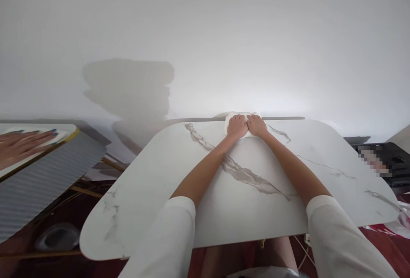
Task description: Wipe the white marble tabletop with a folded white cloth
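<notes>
Both my arms reach straight out across a white marble table (160, 192) with grey veins. My left hand (237, 125) and my right hand (256, 125) lie side by side at the table's far edge, pressed down on a white cloth (229, 120). The fingers of both hands curl over the cloth, with the knuckles touching each other. The cloth is bunched under my hands and shows at their left and along the top. My sleeves are white.
A plain white wall stands right behind the table. At the left, another person's hand (22, 143) with dark painted nails rests flat on a cloth on a second, gold-rimmed table (68, 135). Dark objects (389, 162) sit at the right. The floor below is red.
</notes>
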`<state>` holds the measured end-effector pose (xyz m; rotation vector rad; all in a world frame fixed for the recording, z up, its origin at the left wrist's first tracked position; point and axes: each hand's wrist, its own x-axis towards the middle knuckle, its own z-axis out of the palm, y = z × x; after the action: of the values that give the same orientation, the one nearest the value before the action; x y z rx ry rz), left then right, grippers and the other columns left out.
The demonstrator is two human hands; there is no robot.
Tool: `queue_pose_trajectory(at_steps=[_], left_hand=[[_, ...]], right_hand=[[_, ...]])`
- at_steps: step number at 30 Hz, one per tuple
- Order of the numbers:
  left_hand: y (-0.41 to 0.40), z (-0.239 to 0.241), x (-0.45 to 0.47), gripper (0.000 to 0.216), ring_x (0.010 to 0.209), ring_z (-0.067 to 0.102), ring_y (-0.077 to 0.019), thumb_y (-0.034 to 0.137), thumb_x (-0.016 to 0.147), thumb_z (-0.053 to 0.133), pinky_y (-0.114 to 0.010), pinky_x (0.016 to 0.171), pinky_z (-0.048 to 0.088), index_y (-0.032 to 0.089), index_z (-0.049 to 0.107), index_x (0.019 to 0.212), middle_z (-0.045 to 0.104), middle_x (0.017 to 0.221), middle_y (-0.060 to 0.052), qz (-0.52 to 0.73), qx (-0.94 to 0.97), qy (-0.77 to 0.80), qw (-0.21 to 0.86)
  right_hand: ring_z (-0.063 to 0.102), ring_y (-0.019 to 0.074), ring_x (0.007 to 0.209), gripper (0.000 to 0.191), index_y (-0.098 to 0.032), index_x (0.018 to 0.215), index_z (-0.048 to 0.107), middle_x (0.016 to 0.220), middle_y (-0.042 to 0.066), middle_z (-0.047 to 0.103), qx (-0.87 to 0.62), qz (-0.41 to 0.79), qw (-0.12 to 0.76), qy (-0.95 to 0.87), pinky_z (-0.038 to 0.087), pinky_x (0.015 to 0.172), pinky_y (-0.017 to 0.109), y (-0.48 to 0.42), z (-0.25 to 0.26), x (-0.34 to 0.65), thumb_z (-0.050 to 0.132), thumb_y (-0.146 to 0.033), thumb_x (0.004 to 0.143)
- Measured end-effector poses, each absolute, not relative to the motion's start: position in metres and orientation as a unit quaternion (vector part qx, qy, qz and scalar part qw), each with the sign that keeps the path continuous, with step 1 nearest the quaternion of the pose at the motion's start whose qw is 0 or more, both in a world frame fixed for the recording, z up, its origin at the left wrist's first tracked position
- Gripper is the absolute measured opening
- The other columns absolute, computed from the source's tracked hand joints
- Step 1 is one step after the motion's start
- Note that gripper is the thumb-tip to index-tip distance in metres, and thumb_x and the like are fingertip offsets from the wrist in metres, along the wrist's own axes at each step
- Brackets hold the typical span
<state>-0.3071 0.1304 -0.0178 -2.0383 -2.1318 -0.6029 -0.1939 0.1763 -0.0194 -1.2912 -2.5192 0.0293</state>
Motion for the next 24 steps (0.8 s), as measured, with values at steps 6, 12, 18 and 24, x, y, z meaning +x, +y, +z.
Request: queue_pose_trajectory(at_steps=[6,12,18,24], left_hand=[[0.137,-0.016,-0.293,0.022,0.115,0.054,-0.0283,0.02,0.093,0.039,-0.041,0.1,0.041,0.016,0.058,0.104,0.063,0.117,-0.014,-0.201,-0.685,-0.697,0.069],[0.12,-0.014,-0.288,0.023,0.119,0.052,-0.0275,0.021,0.095,0.039,-0.042,0.102,0.039,0.016,0.057,0.108,0.061,0.121,-0.014,-0.202,-0.69,-0.692,0.072],[0.094,-0.019,-0.278,0.023,0.122,0.05,-0.0279,0.02,0.094,0.041,-0.042,0.103,0.038,0.015,0.056,0.111,0.059,0.124,-0.015,-0.219,-0.694,-0.68,0.085],[0.062,-0.02,-0.268,0.023,0.121,0.05,-0.0283,0.019,0.093,0.041,-0.043,0.101,0.038,0.016,0.056,0.109,0.059,0.123,-0.016,-0.223,-0.701,-0.672,0.083]], right_hand=[[0.052,0.0277,0.119,0.039,-0.012,0.127,0.054,0.126,0.015,0.062,-0.454,-0.006,0.146,-0.879,0.038,0.101,0.039,0.186,-0.02,-0.179,0.028,-0.02,0.098],[0.048,0.0284,0.126,0.043,-0.007,0.135,0.05,0.134,0.018,0.057,-0.451,-0.036,0.157,-0.878,0.036,0.105,0.04,0.172,-0.02,-0.174,0.03,-0.02,0.098],[0.044,0.0273,0.132,0.045,-0.008,0.139,0.047,0.141,0.017,0.052,-0.456,-0.035,0.162,-0.874,0.035,0.106,0.04,0.144,-0.02,-0.16,0.031,-0.021,0.099],[0.042,0.0286,0.133,0.046,-0.008,0.139,0.048,0.142,0.018,0.05,-0.456,-0.026,0.169,-0.873,0.033,0.108,0.042,0.11,-0.022,-0.15,0.031,-0.021,0.098]])
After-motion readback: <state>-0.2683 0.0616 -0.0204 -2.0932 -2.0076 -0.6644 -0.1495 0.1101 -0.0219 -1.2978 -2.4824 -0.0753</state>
